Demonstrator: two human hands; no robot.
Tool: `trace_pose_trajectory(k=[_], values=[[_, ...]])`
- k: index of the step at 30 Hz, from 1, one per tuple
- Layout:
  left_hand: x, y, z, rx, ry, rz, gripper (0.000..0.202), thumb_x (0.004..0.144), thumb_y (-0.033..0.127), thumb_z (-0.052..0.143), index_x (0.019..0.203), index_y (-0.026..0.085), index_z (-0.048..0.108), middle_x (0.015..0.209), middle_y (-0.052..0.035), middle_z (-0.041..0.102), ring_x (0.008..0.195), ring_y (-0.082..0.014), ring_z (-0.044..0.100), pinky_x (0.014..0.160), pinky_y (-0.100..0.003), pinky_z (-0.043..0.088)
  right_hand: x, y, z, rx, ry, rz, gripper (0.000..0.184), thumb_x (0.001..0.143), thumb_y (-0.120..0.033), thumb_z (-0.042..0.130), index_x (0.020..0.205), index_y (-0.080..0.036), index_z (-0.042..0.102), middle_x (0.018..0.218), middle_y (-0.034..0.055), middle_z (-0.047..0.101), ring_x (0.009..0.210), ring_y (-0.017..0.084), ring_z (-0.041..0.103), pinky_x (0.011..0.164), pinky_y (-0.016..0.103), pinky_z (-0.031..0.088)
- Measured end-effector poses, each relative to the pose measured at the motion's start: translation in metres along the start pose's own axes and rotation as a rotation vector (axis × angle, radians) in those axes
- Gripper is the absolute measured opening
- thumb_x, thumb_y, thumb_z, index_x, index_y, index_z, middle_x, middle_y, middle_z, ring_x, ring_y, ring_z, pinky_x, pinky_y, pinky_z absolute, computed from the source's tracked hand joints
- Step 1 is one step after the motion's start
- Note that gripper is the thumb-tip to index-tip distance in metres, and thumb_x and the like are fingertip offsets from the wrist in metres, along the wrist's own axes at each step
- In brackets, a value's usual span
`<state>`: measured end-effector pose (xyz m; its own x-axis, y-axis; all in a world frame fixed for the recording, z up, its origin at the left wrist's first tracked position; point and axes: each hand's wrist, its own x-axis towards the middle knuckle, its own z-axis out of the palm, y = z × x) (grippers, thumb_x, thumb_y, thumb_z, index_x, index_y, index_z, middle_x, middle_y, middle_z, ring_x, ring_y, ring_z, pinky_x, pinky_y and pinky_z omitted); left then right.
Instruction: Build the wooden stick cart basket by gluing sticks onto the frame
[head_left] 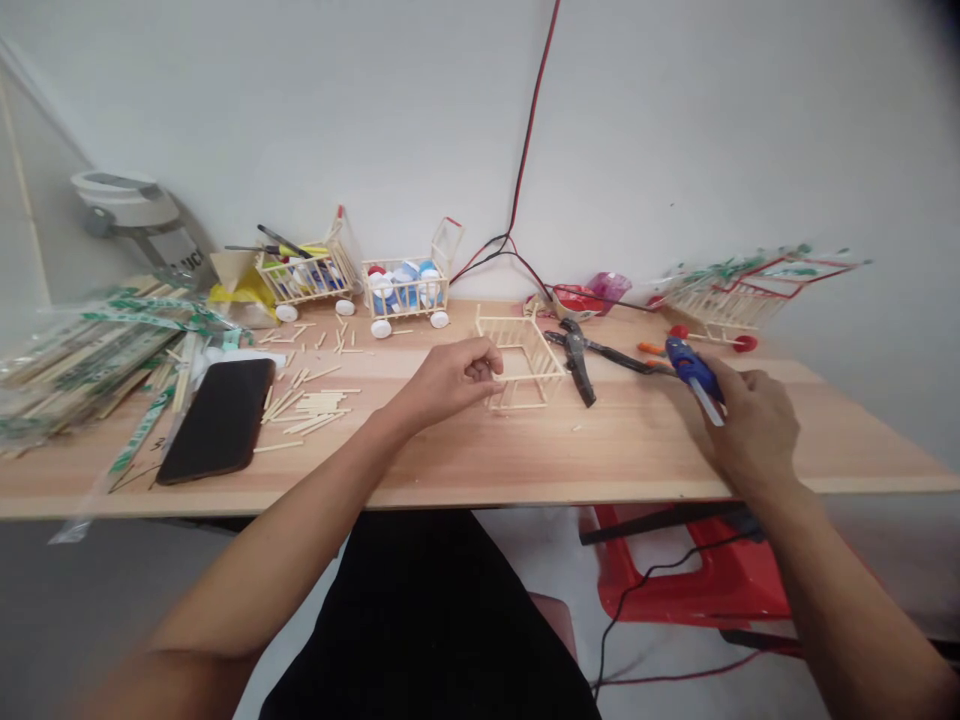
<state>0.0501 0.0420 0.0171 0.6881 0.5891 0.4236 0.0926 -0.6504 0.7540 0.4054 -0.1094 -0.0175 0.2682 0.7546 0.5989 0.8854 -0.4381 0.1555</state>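
My left hand (450, 378) is closed in a pinch on the near edge of a small open basket frame made of thin wooden sticks (523, 358), which stands on the wooden table (480, 455). My right hand (746, 425) is wrapped round a blue glue gun (691, 372) with a white glue stick at its back, resting low on the table to the right of the frame. Black pliers (579, 365) lie between the frame and the glue gun.
Loose sticks (311, 405) and a dark phone (220, 420) lie at the left, beside bagged stick bundles (90, 350). Two finished stick carts (360, 280) with bottle-cap wheels stand at the back, another cart (731, 295) at the right. A red stool (690, 575) is under the table.
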Motion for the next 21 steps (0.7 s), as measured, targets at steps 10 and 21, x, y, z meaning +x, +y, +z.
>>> trace_pose_trajectory(k=[10,21], values=[[0.000,0.003,-0.001,0.075,0.017,0.042,0.016,0.073,0.008,0.056,0.087,0.014,0.063,0.083,-0.0034,0.066,0.073,-0.0122,0.061,0.070,-0.024,0.049,0.012,0.014,0.024,-0.027,-0.108,-0.114,0.051,0.097,-0.042,0.038,0.138,-0.016,0.054,0.089,0.0147,0.062,0.074,0.024,0.051,0.068,0.034,0.035],[-0.001,0.005,-0.005,0.099,0.012,0.069,0.013,0.075,0.012,0.059,0.086,0.015,0.065,0.088,-0.0051,0.068,0.075,-0.0131,0.063,0.075,-0.027,0.052,0.012,0.027,0.028,0.256,-0.221,-0.098,0.048,0.090,-0.037,0.054,0.132,-0.014,0.058,0.117,0.0210,0.065,0.104,0.031,0.060,0.086,0.038,0.042]])
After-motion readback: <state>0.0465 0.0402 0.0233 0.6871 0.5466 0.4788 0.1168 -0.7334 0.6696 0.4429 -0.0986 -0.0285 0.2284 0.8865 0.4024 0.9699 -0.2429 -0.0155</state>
